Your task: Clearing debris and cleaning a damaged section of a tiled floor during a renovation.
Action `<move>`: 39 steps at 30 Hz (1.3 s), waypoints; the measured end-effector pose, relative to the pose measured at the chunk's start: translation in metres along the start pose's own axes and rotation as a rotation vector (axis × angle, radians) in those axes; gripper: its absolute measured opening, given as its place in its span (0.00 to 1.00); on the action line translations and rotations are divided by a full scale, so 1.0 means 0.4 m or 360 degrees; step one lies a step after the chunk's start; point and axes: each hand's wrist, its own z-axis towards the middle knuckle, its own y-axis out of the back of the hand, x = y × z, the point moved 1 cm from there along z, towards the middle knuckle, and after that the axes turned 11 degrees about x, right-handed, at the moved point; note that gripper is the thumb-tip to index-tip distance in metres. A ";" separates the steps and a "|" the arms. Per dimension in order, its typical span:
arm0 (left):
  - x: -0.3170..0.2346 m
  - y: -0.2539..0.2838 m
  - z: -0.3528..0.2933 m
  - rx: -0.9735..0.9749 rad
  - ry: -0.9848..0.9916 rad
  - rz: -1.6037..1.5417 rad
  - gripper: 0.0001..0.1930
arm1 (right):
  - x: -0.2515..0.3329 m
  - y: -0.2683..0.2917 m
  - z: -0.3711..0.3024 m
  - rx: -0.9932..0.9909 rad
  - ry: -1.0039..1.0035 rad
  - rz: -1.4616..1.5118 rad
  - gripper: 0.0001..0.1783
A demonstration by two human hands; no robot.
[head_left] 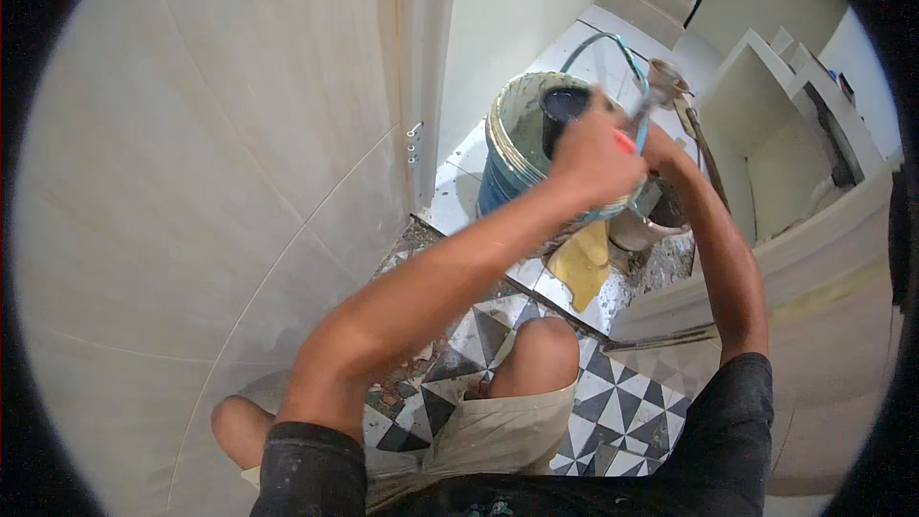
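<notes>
Over the bucket's right rim, both my hands are close together and smeared by motion. My left hand point(600, 158) is in front, and its fingers are too blurred to read. Behind it, my right hand point(661, 147) is partly covered and seems closed around something. A blurred grey metal tool point(655, 96) rises above the hands, and a red-orange piece point(624, 141) shows between them. Below is a large blue bucket point(503, 187) with a pale, crusted rim and a raised hoop handle point(617, 38). A dark container point(563, 103) sits inside it.
A yellow cloth point(581, 263) hangs by the bucket at the floor step. To its right stands a smaller, dirty pail point(639, 230). A tiled wall point(239, 153) rises close on the left, a pale cabinet-like structure point(785, 124) on the right. Patterned tiles point(613, 402) lie below my knees.
</notes>
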 end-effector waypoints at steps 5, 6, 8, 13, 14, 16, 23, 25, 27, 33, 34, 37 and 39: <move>0.053 0.085 -0.047 -0.0100 -0.0181 0.0217 0.18 | 0.099 0.060 -0.093 -0.0110 -0.0375 -0.0069 0.09; 0.033 0.084 -0.045 -0.0086 -0.0186 0.0199 0.18 | 0.124 0.068 -0.114 -0.0115 -0.0357 -0.0040 0.09; -0.037 0.090 -0.025 0.0278 -0.0548 0.0270 0.29 | 0.183 0.077 -0.139 -0.0051 -0.0483 0.0015 0.10; -0.111 0.003 0.106 0.0587 -0.0759 0.0444 0.26 | 0.130 0.036 -0.163 -0.0369 0.0491 0.0672 0.12; -0.126 0.008 0.111 0.0825 -0.0409 0.0478 0.25 | 0.138 0.027 -0.175 -0.0231 0.0314 0.1085 0.10; -0.123 0.014 0.132 0.0815 -0.0321 0.0667 0.24 | 0.140 0.036 -0.170 -0.0211 0.0041 0.0768 0.08; 0.060 0.145 0.122 0.0460 -0.0204 0.1166 0.23 | 0.184 0.054 -0.175 -0.0202 -0.0362 0.0292 0.08; 0.046 0.179 0.078 0.0522 0.0087 0.1050 0.23 | 0.171 0.067 -0.191 -0.0227 -0.0307 0.0293 0.10; 0.056 0.223 0.033 0.0565 0.0398 0.0937 0.23 | 0.167 0.087 -0.188 -0.0255 -0.0404 0.0188 0.10; 0.092 0.282 -0.147 0.0458 0.0468 0.0610 0.23 | 0.163 0.123 -0.187 -0.0200 -0.0356 0.0221 0.10; 0.062 0.291 -0.192 0.0416 0.0388 0.0440 0.24 | 0.156 0.143 -0.190 -0.0233 -0.0290 0.0136 0.10; -0.020 0.303 -0.344 0.0352 0.0441 0.0113 0.23 | 0.244 0.139 -0.229 -0.0237 -0.0353 -0.0056 0.13; -0.068 0.300 -0.468 0.0307 0.0520 -0.0272 0.22 | 0.282 0.141 -0.258 -0.0243 -0.0278 0.0018 0.14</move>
